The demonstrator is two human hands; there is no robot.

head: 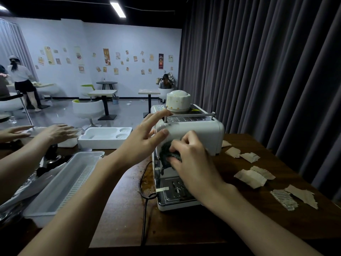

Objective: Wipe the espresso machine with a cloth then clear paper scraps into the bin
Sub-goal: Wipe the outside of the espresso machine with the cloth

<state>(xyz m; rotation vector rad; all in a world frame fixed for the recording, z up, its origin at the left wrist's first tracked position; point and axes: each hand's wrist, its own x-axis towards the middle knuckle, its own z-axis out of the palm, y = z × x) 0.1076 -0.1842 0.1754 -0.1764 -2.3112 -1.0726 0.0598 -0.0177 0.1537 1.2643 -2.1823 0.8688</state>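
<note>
A white espresso machine (pixel 203 130) with a chrome drip tray (pixel 173 196) stands on the brown wooden table (pixel 239 218). My right hand (pixel 191 159) grips a dark cloth (pixel 167 154) and presses it against the machine's front, just under the white top. My left hand (pixel 145 137) lies against the machine's upper left corner with its fingers spread and straight. Several torn paper scraps (pixel 252 177) lie on the table to the right of the machine. No bin is near the table.
An upturned cream cup (pixel 178 100) sits on the machine's top. Its black power cord (pixel 145 198) runs down the table. A clear plastic tray (pixel 68 182) and a white foam tray (pixel 105 137) lie to the left. Another person's hands (pixel 55 133) reach in at the left. A dark curtain (pixel 267 71) hangs behind.
</note>
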